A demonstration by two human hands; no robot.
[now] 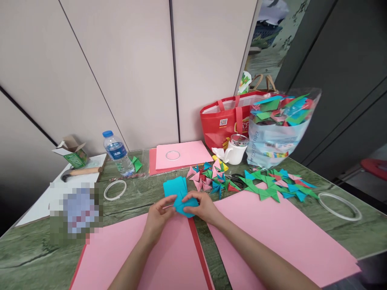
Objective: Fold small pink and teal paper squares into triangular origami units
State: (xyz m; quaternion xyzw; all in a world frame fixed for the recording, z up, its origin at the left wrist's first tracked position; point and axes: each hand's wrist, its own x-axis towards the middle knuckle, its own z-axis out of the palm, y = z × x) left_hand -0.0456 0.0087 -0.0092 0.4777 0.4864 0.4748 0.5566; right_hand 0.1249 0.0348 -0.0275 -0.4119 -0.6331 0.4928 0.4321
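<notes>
Between my two hands is a small blue sheet of paper (185,206), raised over the top edge of the pink sheets. My right hand (202,207) pinches it, fingers on top and thumb along its near side. At its left edge, my left hand (159,215) has thumb and fingertips closed on the paper. Just behind lies a stack of blue paper squares (173,187). Beyond my right hand sits a pile of folded pink, blue, green and red paper pieces (208,177).
Pink sheets (281,237) lie at right, more pink sheets (121,249) at left. Behind stand a water bottle (116,153), a white mug (237,151), a red bag (223,125) and a plastic bag of folded paper (266,141). Star-shaped paper rings (266,187), a hammer (81,172) and scissors (237,180) lie around.
</notes>
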